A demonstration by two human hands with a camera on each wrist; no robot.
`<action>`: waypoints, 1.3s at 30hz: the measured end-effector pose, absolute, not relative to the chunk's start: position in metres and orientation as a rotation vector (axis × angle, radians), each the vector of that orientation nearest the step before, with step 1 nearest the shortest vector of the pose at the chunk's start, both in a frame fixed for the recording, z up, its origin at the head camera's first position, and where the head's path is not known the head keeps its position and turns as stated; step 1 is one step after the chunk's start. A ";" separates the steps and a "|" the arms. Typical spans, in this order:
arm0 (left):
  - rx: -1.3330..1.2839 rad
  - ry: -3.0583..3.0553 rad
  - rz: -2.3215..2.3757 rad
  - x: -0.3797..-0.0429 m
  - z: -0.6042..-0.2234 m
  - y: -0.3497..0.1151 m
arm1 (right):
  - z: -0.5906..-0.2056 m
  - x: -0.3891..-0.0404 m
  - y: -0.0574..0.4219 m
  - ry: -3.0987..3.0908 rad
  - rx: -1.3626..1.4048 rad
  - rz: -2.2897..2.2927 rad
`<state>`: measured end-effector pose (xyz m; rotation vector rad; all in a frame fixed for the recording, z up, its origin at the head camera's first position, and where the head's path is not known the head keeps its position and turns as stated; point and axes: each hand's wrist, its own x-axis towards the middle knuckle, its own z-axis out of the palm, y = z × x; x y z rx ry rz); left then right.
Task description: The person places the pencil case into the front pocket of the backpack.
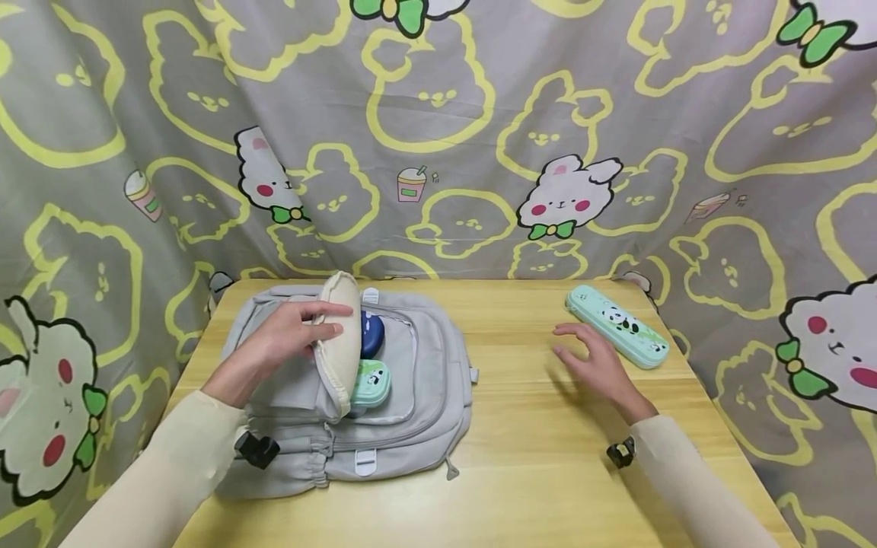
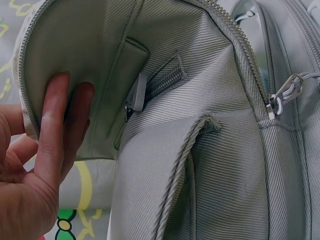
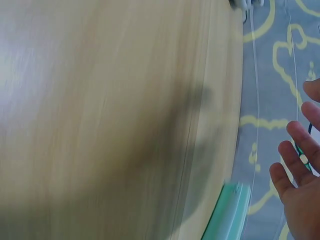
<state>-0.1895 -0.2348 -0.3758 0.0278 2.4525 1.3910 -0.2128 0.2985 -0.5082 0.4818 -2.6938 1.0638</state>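
A grey backpack [image 1: 428, 441] lies on the left half of the table. My left hand [image 1: 284, 335] pinches the raised flap [image 1: 340, 350] of its front pocket, whose cream lining faces right. Under this flap, a dark blue rounded case [image 1: 372, 335] and a mint-green case with a panda print [image 1: 373, 384] stick out partly. My right hand [image 1: 597, 369] hovers over the table with its fingers spread, holding nothing. Close by it lies a long mint-green pencil case with pandas [image 1: 617, 326]; the right wrist view catches only its end.
The wooden table [image 1: 521, 472] ends at a patterned grey curtain [image 1: 466, 221] at the back and both sides. A zip pull [image 1: 452, 469] hangs off the backpack's lower right. A small zipper pull [image 2: 140, 92] shows on the bag in the left wrist view.
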 end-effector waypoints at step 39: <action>0.036 2.462 1.390 -0.189 -0.379 -0.239 | -0.520 -0.224 0.400 -2.763 0.209 0.922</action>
